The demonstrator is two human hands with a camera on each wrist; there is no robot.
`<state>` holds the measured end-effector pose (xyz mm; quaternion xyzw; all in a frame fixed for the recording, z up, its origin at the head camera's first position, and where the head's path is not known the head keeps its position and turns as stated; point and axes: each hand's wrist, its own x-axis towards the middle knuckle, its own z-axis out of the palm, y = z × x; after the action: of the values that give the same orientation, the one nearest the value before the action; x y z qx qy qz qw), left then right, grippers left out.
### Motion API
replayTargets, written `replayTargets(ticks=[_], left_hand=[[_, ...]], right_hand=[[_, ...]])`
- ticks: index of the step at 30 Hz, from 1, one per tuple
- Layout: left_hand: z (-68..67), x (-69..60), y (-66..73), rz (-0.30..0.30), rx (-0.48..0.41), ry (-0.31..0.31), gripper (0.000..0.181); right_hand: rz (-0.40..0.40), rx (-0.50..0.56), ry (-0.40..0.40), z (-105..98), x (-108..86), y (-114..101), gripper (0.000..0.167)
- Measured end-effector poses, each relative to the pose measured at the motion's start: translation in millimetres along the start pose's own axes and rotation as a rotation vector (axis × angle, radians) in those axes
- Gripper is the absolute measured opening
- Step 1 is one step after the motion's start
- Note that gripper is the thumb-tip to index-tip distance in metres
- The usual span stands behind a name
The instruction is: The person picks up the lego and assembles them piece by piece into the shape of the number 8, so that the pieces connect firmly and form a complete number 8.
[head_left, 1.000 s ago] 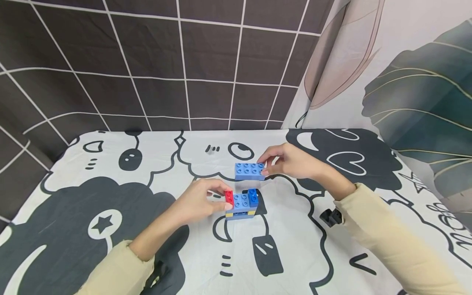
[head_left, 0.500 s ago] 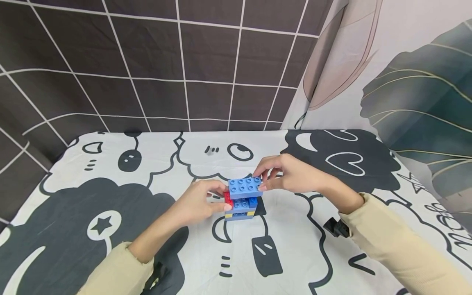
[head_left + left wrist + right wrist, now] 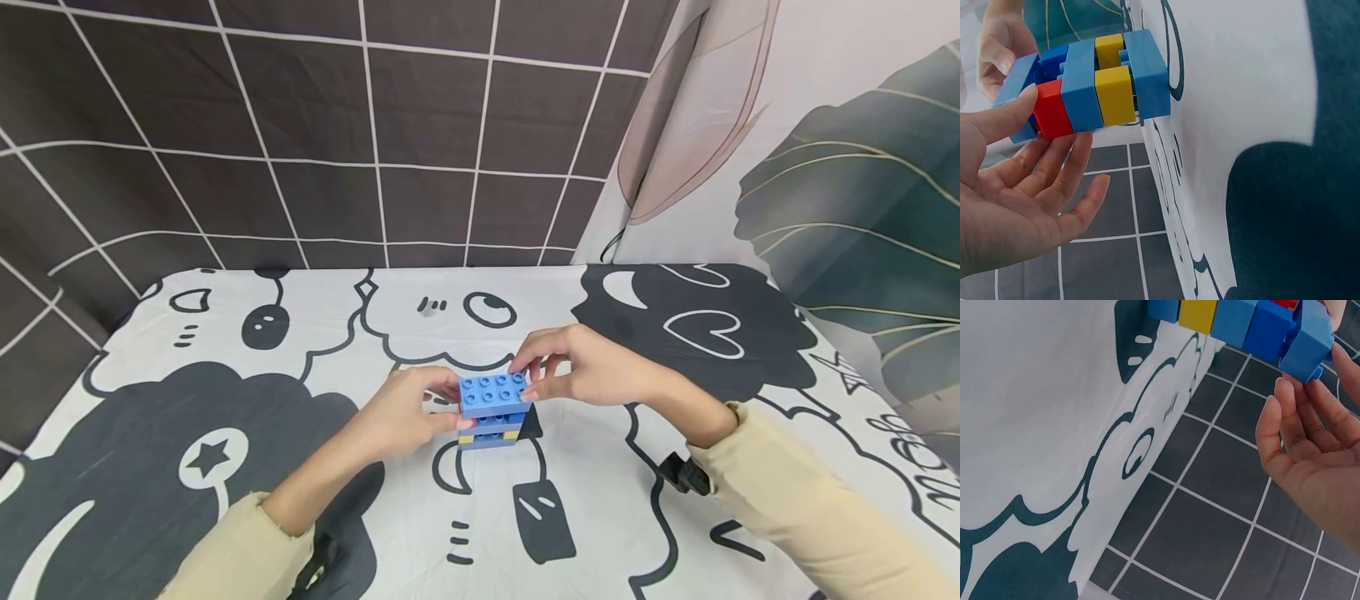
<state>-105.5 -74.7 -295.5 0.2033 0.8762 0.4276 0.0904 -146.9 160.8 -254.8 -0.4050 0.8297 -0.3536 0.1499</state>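
Note:
A light blue toy building brick [image 3: 493, 406] with studs sits over a small brick stack, its right end pinched by the fingers and thumb of my right hand [image 3: 596, 368]. It stands slightly tilted at the stack's top; whether it is pressed on fully I cannot tell. Below it are a red brick [image 3: 1052, 109] and a dark blue brick [image 3: 1269, 332], side by side with a gap. Under these come a light blue brick [image 3: 1080, 87], yellow bricks [image 3: 1115, 95] and a light blue bottom brick [image 3: 1151, 78]. My left hand [image 3: 401, 412] grips the stack at the red brick.
The stack stands on a table covered by a white cloth [image 3: 600, 500] with black cartoon prints. A dark gridded curtain [image 3: 315, 108] hangs behind, and a leaf-patterned curtain [image 3: 862, 208] hangs at the right.
My right hand has brought the light blue brick down and left, from behind the stack to its top, covering the red and dark blue bricks. The left hand keeps its place.

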Motion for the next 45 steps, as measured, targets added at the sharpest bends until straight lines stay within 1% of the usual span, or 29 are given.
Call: replayTargets(ticks=[6, 10, 15, 18, 21, 23, 26, 29, 32, 35, 39, 45], left_hand=[[0.2, -0.5, -0.1, 0.003, 0.012, 0.002, 0.024], [0.7, -1.6, 0.3, -0.009, 0.026, 0.008, 0.023], [1.1, -2.6, 0.3, -0.002, 0.037, 0.019, 0.025], [1.1, -2.8, 0.0, 0.006, 0.029, 0.015, 0.026], [0.6, -2.6, 0.2, 0.013, 0.04, 0.006, 0.027], [-0.1, -2.3, 1.4, 0.009, 0.058, -0.003, 0.03], [-2.8, -2.2, 5.3, 0.002, 0.086, -0.017, 0.041], [-8.2, -2.7, 10.5, 0.005, 0.087, -0.009, 0.047], [-13.2, -3.0, 15.3, 0.028, 0.079, 0.016, 0.042], [-15.2, -3.1, 18.6, 0.039, 0.074, 0.03, 0.034], [-13.8, -2.3, 19.9, 0.042, 0.075, 0.032, 0.03], [-11.8, -1.6, 17.6, 0.033, 0.047, 0.039, 0.029]], right_hand=[[0.002, 0.001, 0.012, 2.8, -0.1, -0.3, 0.021], [-0.001, -0.008, 0.013, 3.5, 0.1, -1.5, 0.022], [0.0, -0.029, 0.014, 3.5, 0.1, -2.5, 0.022], [0.001, -0.038, 0.012, 3.4, 0.6, -2.8, 0.022], [0.0, -0.043, 0.008, 3.4, 1.1, -2.8, 0.022], [0.002, -0.046, 0.005, 3.5, 1.2, -2.8, 0.022], [0.004, -0.051, 0.002, 3.6, 1.5, -3.0, 0.023], [0.008, -0.055, -0.001, 3.7, 2.1, -3.5, 0.023], [0.016, -0.056, -0.001, 3.6, 2.4, -4.1, 0.023], [0.025, -0.059, -0.003, 3.5, 2.5, -4.6, 0.023], [0.032, -0.06, -0.001, 3.3, 1.9, -4.5, 0.023], [0.027, -0.058, -0.003, 4.5, 0.9, -2.8, 0.025]])
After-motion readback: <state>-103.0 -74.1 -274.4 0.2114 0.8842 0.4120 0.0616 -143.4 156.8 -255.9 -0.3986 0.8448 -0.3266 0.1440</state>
